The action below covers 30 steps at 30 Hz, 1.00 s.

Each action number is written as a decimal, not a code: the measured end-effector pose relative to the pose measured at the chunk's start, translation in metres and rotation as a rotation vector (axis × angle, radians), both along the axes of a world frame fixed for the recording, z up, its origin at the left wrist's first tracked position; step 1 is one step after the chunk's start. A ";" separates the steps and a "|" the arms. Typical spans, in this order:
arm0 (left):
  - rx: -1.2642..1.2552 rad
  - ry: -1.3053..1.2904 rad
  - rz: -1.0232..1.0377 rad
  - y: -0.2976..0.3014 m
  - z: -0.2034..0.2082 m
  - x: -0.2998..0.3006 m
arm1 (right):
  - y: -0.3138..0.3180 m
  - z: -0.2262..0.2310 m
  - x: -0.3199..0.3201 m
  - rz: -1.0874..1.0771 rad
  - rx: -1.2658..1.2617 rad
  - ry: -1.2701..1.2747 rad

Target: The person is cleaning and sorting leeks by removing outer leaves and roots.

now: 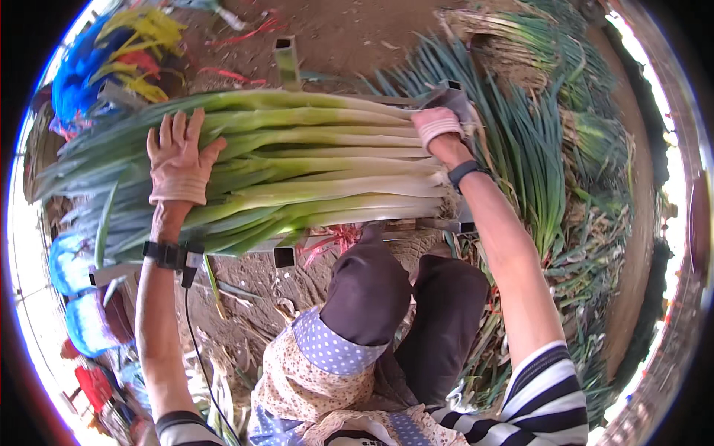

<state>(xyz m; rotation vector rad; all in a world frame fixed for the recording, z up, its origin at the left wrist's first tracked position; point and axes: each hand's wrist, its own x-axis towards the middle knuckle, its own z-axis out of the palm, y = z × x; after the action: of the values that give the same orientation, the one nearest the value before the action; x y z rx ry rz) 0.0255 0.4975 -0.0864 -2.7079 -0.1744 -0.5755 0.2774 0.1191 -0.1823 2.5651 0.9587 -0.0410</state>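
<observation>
A broad layer of leeks lies crosswise on a metal frame, green leaves to the left and white root ends to the right. My left hand, in a pale work glove, rests flat on the leaves with its fingers spread. At the root ends of the far leeks is my right hand, also gloved, its fingers curled closed. What they grip, if anything, is hidden. A leek's roots show at the near right corner of the layer.
Loose leeks are heaped on the ground to the right. Blue and yellow plastic strips hang at the far left. Square metal tube ends stick out near my knees. A black cable trails from my left wristband.
</observation>
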 end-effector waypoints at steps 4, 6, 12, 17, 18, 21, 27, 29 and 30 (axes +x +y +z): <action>0.022 0.017 0.005 -0.007 -0.009 0.002 | -0.011 0.017 -0.017 -0.029 0.068 0.055; 0.072 0.040 0.051 -0.001 -0.010 -0.003 | -0.018 0.046 -0.038 -0.104 0.392 0.186; 0.109 0.205 0.187 -0.002 0.008 -0.011 | -0.175 0.128 -0.129 -0.279 1.223 0.179; -0.081 0.330 0.315 -0.056 0.032 0.023 | -0.340 0.065 -0.282 -1.297 0.862 0.308; -0.140 0.290 0.215 -0.065 0.039 0.030 | -0.373 0.017 -0.329 -1.243 0.856 0.291; -0.687 0.263 -0.179 -0.130 0.044 0.065 | -0.448 -0.120 -0.497 -1.371 1.287 0.197; -1.390 0.448 -1.052 -0.391 0.106 0.056 | -0.391 -0.100 -0.556 -1.871 1.001 0.471; -2.148 0.677 -1.049 -0.468 0.096 0.048 | -0.383 -0.080 -0.521 -1.743 0.960 0.398; -2.516 0.756 -0.972 -0.505 0.089 0.041 | -0.386 -0.077 -0.503 -1.737 0.962 0.360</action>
<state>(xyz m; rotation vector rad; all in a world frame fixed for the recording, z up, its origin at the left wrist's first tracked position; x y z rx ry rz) 0.0669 -0.0079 0.0024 0.8352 -0.3881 -0.4454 -0.2261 -0.2665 -0.2591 3.2904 -1.8096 -0.6182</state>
